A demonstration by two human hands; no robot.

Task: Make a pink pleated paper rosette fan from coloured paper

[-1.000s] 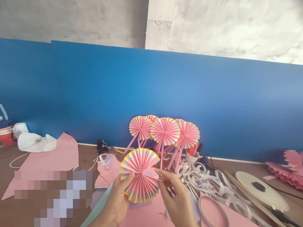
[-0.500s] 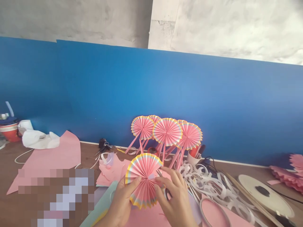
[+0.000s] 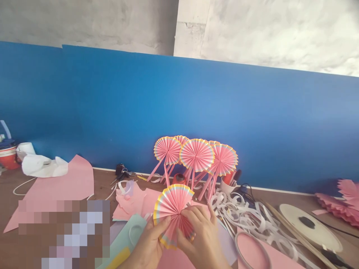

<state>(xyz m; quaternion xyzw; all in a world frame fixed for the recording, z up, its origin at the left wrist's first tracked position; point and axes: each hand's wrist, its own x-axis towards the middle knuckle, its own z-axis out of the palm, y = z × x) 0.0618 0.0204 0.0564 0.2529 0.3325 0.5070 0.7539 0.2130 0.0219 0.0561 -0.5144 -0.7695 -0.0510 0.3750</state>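
Low in the middle of the head view is a round pleated pink paper fan [image 3: 175, 200] with a yellow and pale blue rim. My left hand [image 3: 153, 239] holds its left edge, the thumb lying on the pleats. My right hand [image 3: 200, 233] is closed at the fan's right side, its fingertips near the centre and covering part of the pleats. A bit of something grey shows behind the right fingers, too hidden to name. Behind, several finished pink fans [image 3: 196, 155] on pink paper legs stand by the blue partition [image 3: 140, 97].
Curled white strips [image 3: 252, 220] lie on the right, beside a cream lid [image 3: 311, 228] and a ring-shaped roll [image 3: 252, 250]. A white cup [image 3: 227, 186] holds tools. Pink sheets [image 3: 70, 181], white crumpled material [image 3: 45, 166] and black clips [image 3: 120, 170] are on the left.
The fan has shifted slightly right and turned a little in my hands. My right fingers have closed in nearer its centre, and the grey pointed thing beside them is now mostly hidden.
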